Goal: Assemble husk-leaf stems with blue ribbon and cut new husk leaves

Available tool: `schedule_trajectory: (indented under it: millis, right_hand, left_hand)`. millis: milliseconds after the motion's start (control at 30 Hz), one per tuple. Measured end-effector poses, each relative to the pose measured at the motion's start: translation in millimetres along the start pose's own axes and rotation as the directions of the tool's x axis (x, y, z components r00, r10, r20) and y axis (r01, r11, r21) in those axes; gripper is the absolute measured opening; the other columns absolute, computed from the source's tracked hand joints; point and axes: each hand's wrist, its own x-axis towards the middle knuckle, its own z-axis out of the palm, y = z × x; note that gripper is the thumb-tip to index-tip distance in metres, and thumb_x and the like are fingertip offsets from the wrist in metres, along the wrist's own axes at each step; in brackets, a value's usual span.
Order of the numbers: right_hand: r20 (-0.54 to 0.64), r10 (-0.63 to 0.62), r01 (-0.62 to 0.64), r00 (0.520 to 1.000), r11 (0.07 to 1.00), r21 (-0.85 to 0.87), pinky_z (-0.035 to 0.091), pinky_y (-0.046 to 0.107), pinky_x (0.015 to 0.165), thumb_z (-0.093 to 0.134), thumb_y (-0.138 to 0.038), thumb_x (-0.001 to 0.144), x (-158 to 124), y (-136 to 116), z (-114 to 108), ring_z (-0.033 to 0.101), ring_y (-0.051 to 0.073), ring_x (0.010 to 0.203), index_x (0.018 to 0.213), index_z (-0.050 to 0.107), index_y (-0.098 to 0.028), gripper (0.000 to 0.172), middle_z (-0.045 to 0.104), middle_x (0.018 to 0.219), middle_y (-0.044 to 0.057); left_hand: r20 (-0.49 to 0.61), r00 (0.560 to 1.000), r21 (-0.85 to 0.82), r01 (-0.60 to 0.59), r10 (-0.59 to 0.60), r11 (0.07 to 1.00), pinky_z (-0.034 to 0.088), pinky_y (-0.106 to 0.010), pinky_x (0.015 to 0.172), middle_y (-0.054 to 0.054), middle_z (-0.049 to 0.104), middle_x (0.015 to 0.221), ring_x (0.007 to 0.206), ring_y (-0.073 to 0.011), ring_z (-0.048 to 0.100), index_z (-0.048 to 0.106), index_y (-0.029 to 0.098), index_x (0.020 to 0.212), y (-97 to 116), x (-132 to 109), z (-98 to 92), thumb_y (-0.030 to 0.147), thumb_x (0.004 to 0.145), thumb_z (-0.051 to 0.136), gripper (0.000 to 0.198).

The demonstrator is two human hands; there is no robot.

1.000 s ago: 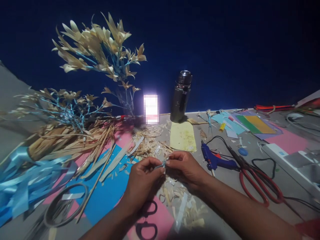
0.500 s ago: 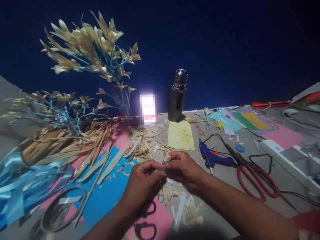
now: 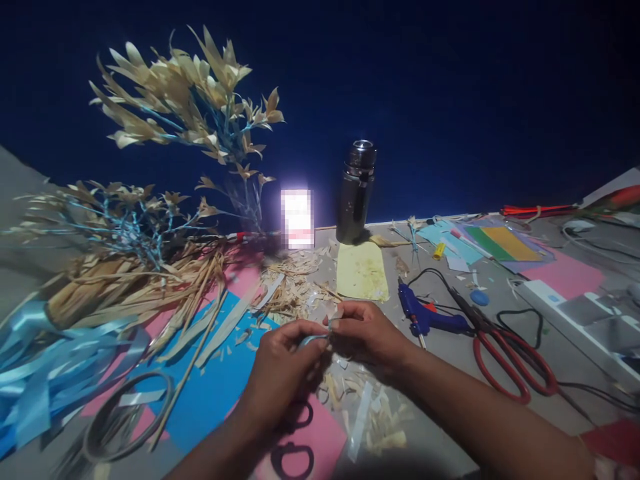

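Note:
My left hand (image 3: 283,370) and my right hand (image 3: 367,331) meet over the table's middle, both pinching a small pale leaf piece with a light-blue ribbon strip (image 3: 320,335) wrapped on it. The fingertips of both hands close on this piece, which is mostly hidden between them. Under the hands lie pale leaf scraps (image 3: 367,417). Black-handled scissors (image 3: 293,440) sit partly beneath my left wrist on a pink sheet (image 3: 325,443).
A branch of dried leaves on blue stems (image 3: 195,100) stands at the back left, above a heap of dried leaf strips (image 3: 145,280) and blue ribbon (image 3: 45,367). A steel flask (image 3: 356,192), yellow sheet (image 3: 361,270), blue glue gun (image 3: 425,319) and red scissors (image 3: 510,367) lie right.
The hands stay together on the small piece; the right fingers have turned it slightly and the blue strip now shows more between the thumbs. The view has shifted a little.

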Motion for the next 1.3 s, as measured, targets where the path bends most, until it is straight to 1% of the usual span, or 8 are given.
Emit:
schedule_trajectory:
  millis: [100,267,400,567,833,1033,1200,1300]
  right_hand:
    - [0.075,0.024,-0.026,0.997,0.999,0.026,0.020,0.023,0.046,0.086,-0.034,0.065,-0.7,-5.2,-3.4,0.033,0.006,0.044,0.073,0.064,-0.015,0.030,0.049,0.053,-0.006]
    - [0.144,0.067,-0.076,0.987,0.995,0.062,0.012,0.022,0.043,0.087,-0.032,0.066,0.5,-4.9,-6.9,0.026,0.004,0.044,0.077,0.066,-0.014,0.030,0.046,0.053,-0.008]
    - [0.174,0.086,-0.115,0.981,0.980,0.163,0.014,0.019,0.043,0.090,-0.026,0.062,1.1,-1.6,-6.5,0.034,0.003,0.044,0.085,0.070,-0.013,0.034,0.059,0.061,-0.003]
    - [0.213,0.076,-0.128,0.974,0.962,0.241,0.038,0.019,0.053,0.091,-0.017,0.053,-2.5,-4.5,-5.4,0.063,0.012,0.061,0.093,0.074,-0.015,0.044,0.072,0.074,0.003]
    - [0.277,0.044,-0.066,0.960,0.995,0.069,0.044,0.023,0.058,0.093,-0.023,0.053,0.1,-3.4,-19.7,0.061,0.013,0.062,0.084,0.074,-0.015,0.038,0.070,0.076,0.003]
    - [0.268,0.038,-0.044,0.963,0.999,0.017,0.039,0.021,0.055,0.093,-0.030,0.055,1.1,-5.8,-19.1,0.053,0.011,0.057,0.085,0.073,-0.015,0.039,0.065,0.072,0.001]
    - [0.171,-0.083,0.082,0.982,0.997,0.009,0.036,0.021,0.052,0.086,-0.026,0.064,-3.0,-4.6,-10.6,0.047,0.008,0.054,0.106,0.071,-0.017,0.046,0.063,0.080,0.000]
    - [0.118,-0.119,0.129,0.986,0.989,-0.078,0.036,0.022,0.051,0.080,-0.023,0.070,-3.8,-0.7,-9.7,0.044,0.007,0.050,0.115,0.067,-0.020,0.047,0.062,0.083,0.000]
  left_hand:
    - [0.172,0.976,-0.203,0.169,-0.135,0.965,0.030,-0.017,0.043,0.005,0.051,0.048,0.040,-0.0056,0.037,0.070,0.015,0.078,3.7,4.3,-2.0,0.016,0.073,0.084,0.015]
    - [0.305,0.932,-0.421,0.318,-0.197,0.849,0.033,-0.010,0.041,0.000,0.059,0.062,0.046,-0.0017,0.045,0.070,0.009,0.081,8.8,6.7,-2.9,0.004,0.066,0.087,0.023]
    - [0.365,0.908,-0.432,0.362,-0.207,0.826,0.036,-0.009,0.039,-0.001,0.061,0.066,0.045,-0.0006,0.045,0.072,0.007,0.084,6.8,5.8,-2.8,0.003,0.066,0.087,0.023]
    - [0.439,0.872,-0.426,0.412,-0.214,0.806,0.034,-0.007,0.037,0.000,0.057,0.068,0.044,0.0012,0.042,0.071,0.006,0.085,3.4,3.9,-2.9,0.003,0.069,0.085,0.022]
    - [0.499,0.823,-0.354,0.479,-0.270,0.803,0.026,-0.006,0.034,0.001,0.050,0.067,0.043,0.0022,0.033,0.067,0.005,0.080,1.1,0.4,-2.7,0.010,0.073,0.081,0.017]
    - [0.440,0.863,-0.290,0.397,-0.247,0.871,0.025,-0.010,0.035,0.001,0.053,0.058,0.039,0.0002,0.033,0.067,0.009,0.081,-2.4,-1.9,-0.7,0.015,0.074,0.081,0.017]
    - [0.236,0.964,-0.165,0.168,-0.126,0.972,0.031,-0.016,0.038,0.005,0.052,0.043,0.033,-0.0045,0.035,0.061,0.019,0.076,-2.6,-3.4,3.1,0.021,0.075,0.081,0.020]
    - [0.171,0.981,-0.083,0.107,-0.092,0.991,0.033,-0.018,0.039,0.007,0.051,0.041,0.033,-0.0056,0.034,0.060,0.020,0.076,-2.6,-3.8,4.3,0.022,0.074,0.080,0.020]
